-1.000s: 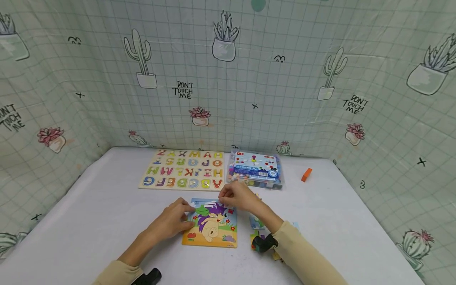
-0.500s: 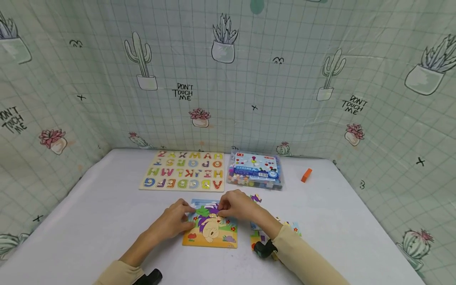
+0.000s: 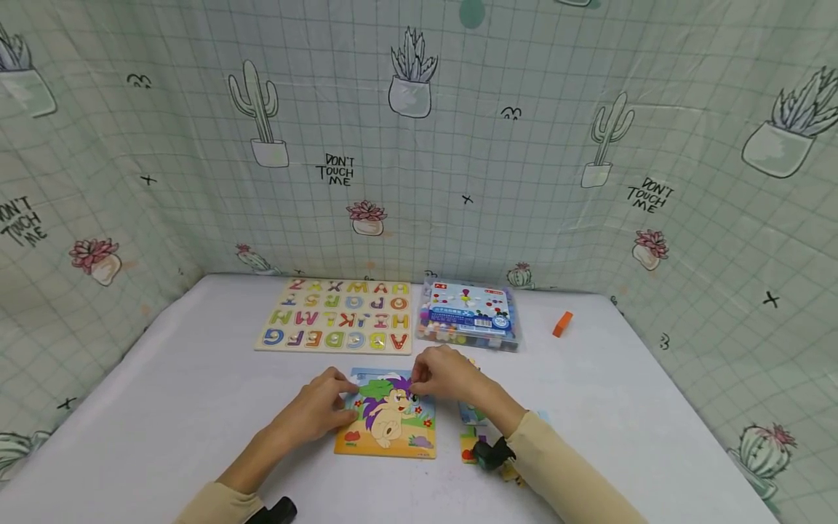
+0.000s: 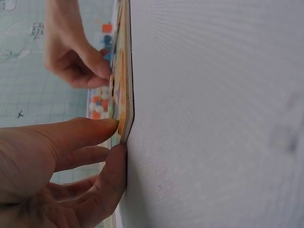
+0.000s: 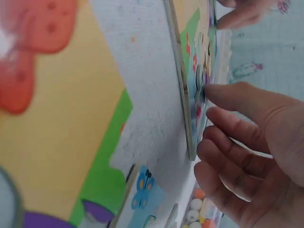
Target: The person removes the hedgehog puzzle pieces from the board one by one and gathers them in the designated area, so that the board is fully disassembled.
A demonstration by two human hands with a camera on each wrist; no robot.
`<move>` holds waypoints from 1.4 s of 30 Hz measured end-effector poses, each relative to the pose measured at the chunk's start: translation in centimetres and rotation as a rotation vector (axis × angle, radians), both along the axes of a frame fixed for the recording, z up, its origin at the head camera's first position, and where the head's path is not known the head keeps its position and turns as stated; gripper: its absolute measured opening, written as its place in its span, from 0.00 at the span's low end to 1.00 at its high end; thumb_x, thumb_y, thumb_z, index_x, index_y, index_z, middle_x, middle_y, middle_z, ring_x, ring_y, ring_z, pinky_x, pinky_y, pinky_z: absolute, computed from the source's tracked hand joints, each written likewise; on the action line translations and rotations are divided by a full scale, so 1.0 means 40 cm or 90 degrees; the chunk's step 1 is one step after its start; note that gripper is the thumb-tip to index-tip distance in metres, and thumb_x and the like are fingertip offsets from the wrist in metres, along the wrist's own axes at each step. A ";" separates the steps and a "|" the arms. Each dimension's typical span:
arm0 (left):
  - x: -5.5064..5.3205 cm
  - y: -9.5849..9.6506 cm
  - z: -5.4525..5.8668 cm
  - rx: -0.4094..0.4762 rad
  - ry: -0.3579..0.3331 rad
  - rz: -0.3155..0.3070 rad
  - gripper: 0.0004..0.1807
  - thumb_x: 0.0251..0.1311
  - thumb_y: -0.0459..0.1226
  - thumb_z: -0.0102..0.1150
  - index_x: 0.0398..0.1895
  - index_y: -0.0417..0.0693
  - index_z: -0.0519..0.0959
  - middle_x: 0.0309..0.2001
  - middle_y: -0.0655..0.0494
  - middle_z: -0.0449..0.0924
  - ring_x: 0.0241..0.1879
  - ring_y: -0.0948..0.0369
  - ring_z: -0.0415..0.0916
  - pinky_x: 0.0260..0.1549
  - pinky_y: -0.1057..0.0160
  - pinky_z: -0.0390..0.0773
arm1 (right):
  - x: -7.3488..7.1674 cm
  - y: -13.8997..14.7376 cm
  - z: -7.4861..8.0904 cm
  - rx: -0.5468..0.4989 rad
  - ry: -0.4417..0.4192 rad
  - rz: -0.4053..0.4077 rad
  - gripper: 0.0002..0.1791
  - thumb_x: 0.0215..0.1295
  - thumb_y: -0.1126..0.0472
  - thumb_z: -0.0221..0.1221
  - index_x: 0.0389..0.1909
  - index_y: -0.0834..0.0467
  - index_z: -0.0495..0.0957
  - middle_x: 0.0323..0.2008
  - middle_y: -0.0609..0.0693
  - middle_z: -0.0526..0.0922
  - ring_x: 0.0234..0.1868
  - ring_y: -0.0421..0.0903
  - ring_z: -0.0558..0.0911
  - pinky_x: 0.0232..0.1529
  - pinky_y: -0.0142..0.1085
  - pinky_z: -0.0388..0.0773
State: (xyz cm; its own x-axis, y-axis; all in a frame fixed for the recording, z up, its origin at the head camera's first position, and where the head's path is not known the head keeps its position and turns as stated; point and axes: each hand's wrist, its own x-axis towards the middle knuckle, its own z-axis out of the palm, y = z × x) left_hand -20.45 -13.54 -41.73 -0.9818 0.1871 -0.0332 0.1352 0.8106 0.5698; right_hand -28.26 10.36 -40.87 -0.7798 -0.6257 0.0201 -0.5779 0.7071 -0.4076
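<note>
A jigsaw puzzle board (image 3: 386, 444) with a purple-spined hedgehog picture lies flat on the white table. My left hand (image 3: 321, 404) holds its left edge, thumb and fingertip against the rim, as the left wrist view (image 4: 85, 166) shows from low down. At the upper right of the picture, my right hand (image 3: 445, 375) pinches a small puzzle piece (image 5: 199, 83) by the hedgehog's eye. This piece sits slightly proud of the board in the right wrist view, and the fingers partly hide it. Loose puzzle pieces (image 3: 470, 444) lie right of the board, partly under the right forearm.
Behind the puzzle lie a wooden alphabet board (image 3: 334, 316) and a clear plastic box (image 3: 468, 313) of coloured beads with a printed label. An orange block (image 3: 562, 324) is at the back right. A cactus-print cloth (image 3: 419, 182) hangs behind the table.
My right hand came down over the hedgehog's head from the board's top edge, then shifted slightly right, uncovering the face. The left hand keeps its place on the left edge.
</note>
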 end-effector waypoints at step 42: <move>0.011 -0.003 0.012 0.011 0.021 -0.011 0.21 0.52 0.34 0.72 0.50 0.37 0.83 0.46 0.50 0.75 0.36 0.61 0.72 0.34 0.67 0.78 | 0.043 0.072 0.048 0.125 -0.022 0.130 0.20 0.75 0.62 0.49 0.64 0.57 0.74 0.60 0.52 0.78 0.60 0.48 0.77 0.62 0.44 0.75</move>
